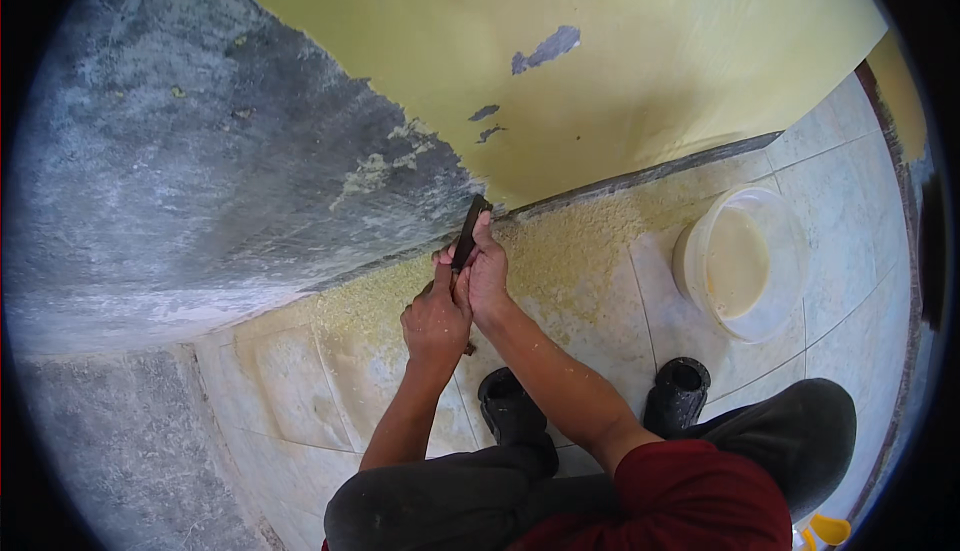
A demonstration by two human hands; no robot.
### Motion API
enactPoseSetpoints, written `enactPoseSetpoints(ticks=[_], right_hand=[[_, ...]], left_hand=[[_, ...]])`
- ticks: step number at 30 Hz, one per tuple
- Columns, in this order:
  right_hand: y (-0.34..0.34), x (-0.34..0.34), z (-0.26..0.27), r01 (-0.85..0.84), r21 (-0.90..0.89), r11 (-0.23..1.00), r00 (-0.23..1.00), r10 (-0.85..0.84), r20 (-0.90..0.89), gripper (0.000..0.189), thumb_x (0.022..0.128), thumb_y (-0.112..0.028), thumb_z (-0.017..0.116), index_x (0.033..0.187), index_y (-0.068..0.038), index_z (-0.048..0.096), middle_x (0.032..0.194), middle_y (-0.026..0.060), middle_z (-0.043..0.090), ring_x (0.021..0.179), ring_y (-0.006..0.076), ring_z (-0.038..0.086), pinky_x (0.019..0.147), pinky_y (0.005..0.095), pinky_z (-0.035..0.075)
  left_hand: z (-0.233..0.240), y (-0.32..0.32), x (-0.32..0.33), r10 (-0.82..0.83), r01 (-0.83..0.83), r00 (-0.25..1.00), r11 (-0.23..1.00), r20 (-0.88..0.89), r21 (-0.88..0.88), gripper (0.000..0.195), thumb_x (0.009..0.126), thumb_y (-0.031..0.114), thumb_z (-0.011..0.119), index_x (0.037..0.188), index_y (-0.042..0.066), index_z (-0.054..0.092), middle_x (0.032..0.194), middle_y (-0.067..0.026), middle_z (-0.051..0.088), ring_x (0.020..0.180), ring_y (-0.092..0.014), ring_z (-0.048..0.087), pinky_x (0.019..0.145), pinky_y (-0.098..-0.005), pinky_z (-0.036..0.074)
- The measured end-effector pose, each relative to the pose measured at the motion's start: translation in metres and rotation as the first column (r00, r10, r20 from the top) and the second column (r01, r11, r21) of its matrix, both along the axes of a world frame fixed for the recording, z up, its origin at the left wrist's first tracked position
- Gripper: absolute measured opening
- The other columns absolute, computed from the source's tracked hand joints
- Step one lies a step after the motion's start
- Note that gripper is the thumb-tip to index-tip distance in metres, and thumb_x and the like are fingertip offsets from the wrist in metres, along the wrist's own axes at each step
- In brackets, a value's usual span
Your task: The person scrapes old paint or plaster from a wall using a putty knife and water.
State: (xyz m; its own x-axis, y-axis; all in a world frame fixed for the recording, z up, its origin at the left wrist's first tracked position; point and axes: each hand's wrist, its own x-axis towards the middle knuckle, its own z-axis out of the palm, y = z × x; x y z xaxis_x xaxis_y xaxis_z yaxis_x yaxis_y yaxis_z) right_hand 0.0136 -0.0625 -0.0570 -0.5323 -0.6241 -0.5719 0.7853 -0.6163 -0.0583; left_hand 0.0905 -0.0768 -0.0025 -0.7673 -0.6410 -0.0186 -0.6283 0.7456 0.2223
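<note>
Both my hands are together on a dark scraping tool point(469, 232), low against the wall where bare grey plaster point(247, 176) meets yellow-green paint point(600, 101). My left hand point(437, 320) grips the tool's lower end. Higher up, my right hand point(486, 270) holds it, with the thumb pointing up along the tool. The tool's top end is at the ragged paint edge, just above the floor. Part of the handle is hidden by my fingers, and the tool's exact kind is unclear. Several small grey chipped patches point(551, 50) show in the painted part.
Paint scrapings point(570, 258) lie on the floor tiles along the wall's foot. A translucent plastic tub point(784, 273) of cloudy liquid stands at the right. Black shoes point(679, 393) are on my feet below. A yellow object point(829, 528) is at the bottom right.
</note>
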Motion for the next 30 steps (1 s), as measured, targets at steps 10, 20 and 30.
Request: enactPoseSetpoints(ticks=[10, 20, 30], right_hand=[[0.001, -0.008, -0.016, 0.132, 0.131, 0.982, 0.973, -0.103, -0.208, 0.048, 0.088, -0.054, 0.056, 0.083, -0.006, 0.052, 0.062, 0.0077, 0.054, 0.054, 0.0209, 0.057, 0.056, 0.0331, 0.051], [0.022, -0.001, -0.017, -0.125, 0.030, 0.992, 0.939, 0.128, -0.319, 0.032, 0.092, -0.035, 0.060, 0.098, -0.005, 0.053, 0.073, 0.0102, 0.062, 0.065, 0.0195, 0.063, 0.062, 0.0319, 0.053], [0.098, -0.044, -0.045, 0.136, 0.455, 0.880, 0.511, 0.331, -0.793, 0.023, 0.095, -0.020, 0.054, 0.108, -0.002, 0.047, 0.069, 0.0049, 0.058, 0.057, 0.0111, 0.056, 0.052, 0.0265, 0.048]], left_hand=[[-0.024, -0.008, -0.004, -0.024, 0.027, 1.000, 0.983, -0.018, 0.184, 0.046, 0.094, 0.031, 0.052, 0.130, 0.002, 0.047, 0.066, -0.0225, 0.061, 0.062, -0.041, 0.061, 0.059, -0.0478, 0.048], [-0.036, -0.002, 0.009, 0.135, 0.021, 0.958, 0.847, -0.253, 0.530, 0.039, 0.098, 0.036, 0.046, 0.123, 0.007, 0.050, 0.061, -0.0121, 0.060, 0.050, -0.026, 0.059, 0.049, -0.0375, 0.047], [-0.041, 0.009, -0.018, -0.002, 0.083, 0.993, 0.704, -0.115, 0.705, 0.059, 0.097, 0.052, 0.040, 0.129, 0.003, 0.043, 0.103, -0.0091, 0.063, 0.092, -0.020, 0.061, 0.085, -0.0312, 0.045]])
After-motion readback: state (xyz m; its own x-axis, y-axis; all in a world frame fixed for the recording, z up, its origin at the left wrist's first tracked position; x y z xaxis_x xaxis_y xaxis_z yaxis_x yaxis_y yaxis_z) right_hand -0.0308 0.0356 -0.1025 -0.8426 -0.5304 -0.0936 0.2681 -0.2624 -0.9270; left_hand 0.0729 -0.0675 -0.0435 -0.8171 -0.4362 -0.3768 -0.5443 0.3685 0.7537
